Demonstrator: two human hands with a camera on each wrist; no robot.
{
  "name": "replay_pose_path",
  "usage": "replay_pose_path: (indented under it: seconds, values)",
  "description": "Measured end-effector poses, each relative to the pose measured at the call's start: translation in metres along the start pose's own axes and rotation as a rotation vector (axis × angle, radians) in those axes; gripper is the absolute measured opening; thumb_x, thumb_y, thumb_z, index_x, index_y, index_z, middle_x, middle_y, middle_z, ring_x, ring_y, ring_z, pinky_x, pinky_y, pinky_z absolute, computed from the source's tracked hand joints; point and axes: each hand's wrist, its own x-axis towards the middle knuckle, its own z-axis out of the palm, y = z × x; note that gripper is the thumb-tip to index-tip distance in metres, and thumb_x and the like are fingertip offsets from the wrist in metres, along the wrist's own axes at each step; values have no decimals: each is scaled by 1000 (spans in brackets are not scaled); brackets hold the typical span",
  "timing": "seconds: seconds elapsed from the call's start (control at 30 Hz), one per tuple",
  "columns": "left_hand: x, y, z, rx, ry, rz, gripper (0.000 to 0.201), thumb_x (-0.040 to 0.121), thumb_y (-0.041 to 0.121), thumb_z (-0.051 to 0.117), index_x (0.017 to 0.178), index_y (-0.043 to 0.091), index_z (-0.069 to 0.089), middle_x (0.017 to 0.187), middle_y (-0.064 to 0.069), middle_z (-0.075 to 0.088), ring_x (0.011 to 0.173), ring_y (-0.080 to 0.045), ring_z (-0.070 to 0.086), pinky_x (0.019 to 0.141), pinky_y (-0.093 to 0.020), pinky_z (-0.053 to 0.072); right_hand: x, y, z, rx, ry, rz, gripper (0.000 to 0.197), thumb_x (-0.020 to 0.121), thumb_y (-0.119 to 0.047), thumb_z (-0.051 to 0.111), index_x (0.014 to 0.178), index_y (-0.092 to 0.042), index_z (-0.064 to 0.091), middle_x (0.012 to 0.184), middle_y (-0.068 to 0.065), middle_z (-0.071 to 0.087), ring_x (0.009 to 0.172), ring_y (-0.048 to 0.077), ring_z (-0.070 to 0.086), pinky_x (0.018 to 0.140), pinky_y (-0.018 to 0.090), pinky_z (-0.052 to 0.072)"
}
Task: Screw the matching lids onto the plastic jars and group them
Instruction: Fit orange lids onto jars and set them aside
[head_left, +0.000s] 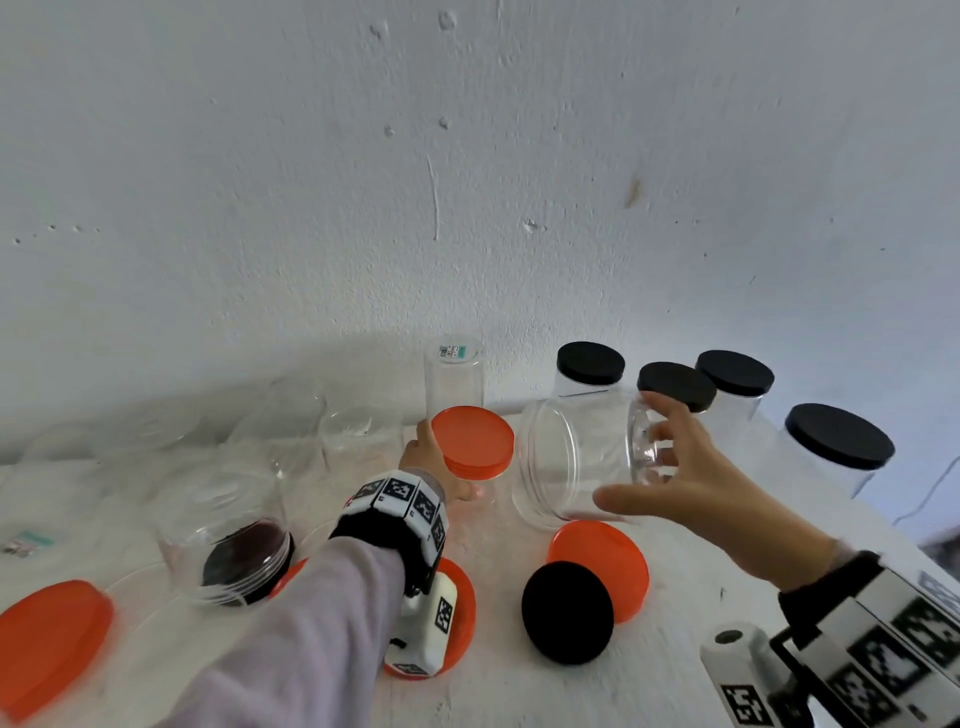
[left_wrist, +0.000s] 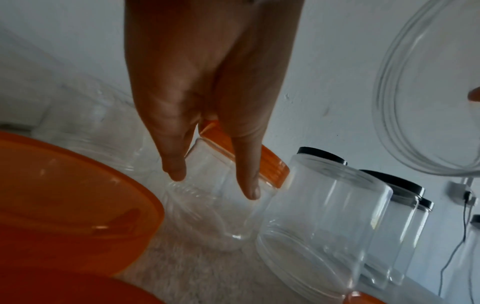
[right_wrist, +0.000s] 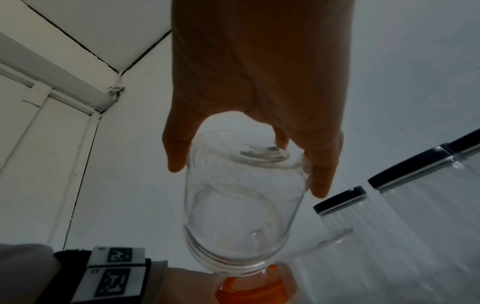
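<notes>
Clear, thin plastic: the open jar (head_left: 582, 460) lies tipped sideways in the air, the right hand (head_left: 675, 467) curled round its base end, mouth toward the left hand (head_left: 431, 457), which pinches an orange lid (head_left: 472, 441) just beside. Likely light, slick and squeezable; hold the stiffer base.

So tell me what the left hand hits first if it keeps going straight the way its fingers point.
Most likely the orange-lidded jar: the left hand is already at its side. Past it stands a clear upside-down jar by the wall, though depth is unclear.
</notes>
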Motion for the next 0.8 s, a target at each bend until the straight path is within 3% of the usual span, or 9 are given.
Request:
replay_pose_path:
  seconds: [0.13, 0.2, 0.3, 0.4, 0.57, 0.7, 0.8]
  values:
    - [-6, -1, -5, 93, -47, -22, 116, 74, 30, 78, 148, 9, -9, 143, -16, 36, 131, -30, 39, 106, -38, 36, -6, 7, 5, -13, -29, 6, 118, 41, -50, 85, 142, -36, 26, 124, -6, 43, 115, 12, 49, 101, 36, 44]
    - [-12, -2, -7, 162, -77, -21, 118, 77, 33, 75, 147, 8, -17, 147, -17, 31, 134, -29, 35, 108, -36, 33, -10, 11, 7, 19, -54, 22, 115, 43, -47, 89, 140, -36, 29, 121, -6, 46, 112, 11, 51, 97, 32, 46]
    - [-24, -8, -8, 259, -75, -14, 117, 79, 37, 72, 146, 7, -19, 148, -17, 29, 134, -30, 36, 108, -37, 35, -16, 15, 10, 78, -98, 40, 105, 46, -40, 88, 135, -32, 33, 124, -7, 47, 107, 9, 54, 80, 21, 50]
    - [-36, -19, -10, 296, -42, -56, 111, 80, 41, 70, 147, 5, -11, 147, -17, 30, 134, -32, 35, 108, -40, 35, -24, 18, 14, 106, -125, 45, 102, 46, -36, 84, 134, -33, 32, 123, -5, 46, 105, 11, 54, 75, 21, 52]
    - [-50, -37, -10, 499, -57, -119, 85, 83, 57, 57, 142, 9, 21, 143, -14, 34, 130, -31, 38, 103, -36, 35, -39, 22, 17, 137, -185, 43, 104, 43, -37, 84, 130, -46, 29, 118, 1, 45, 104, 18, 56, 75, 21, 51]
    - [-55, -45, -11, 600, -35, -136, 64, 86, 53, 51, 138, 20, 34, 137, -9, 36, 123, -31, 42, 99, -38, 37, -47, 28, 22, 186, -196, 59, 104, 41, -39, 85, 130, -39, 31, 116, 4, 51, 97, 16, 63, 73, 21, 51]
    - [-58, -49, -15, 607, -71, -192, 61, 84, 53, 52, 136, 26, 36, 137, -8, 31, 124, -33, 40, 101, -41, 37, -54, 32, 26, 225, -229, 73, 103, 38, -37, 87, 127, -33, 34, 114, 6, 55, 91, 13, 67, 70, 19, 52]
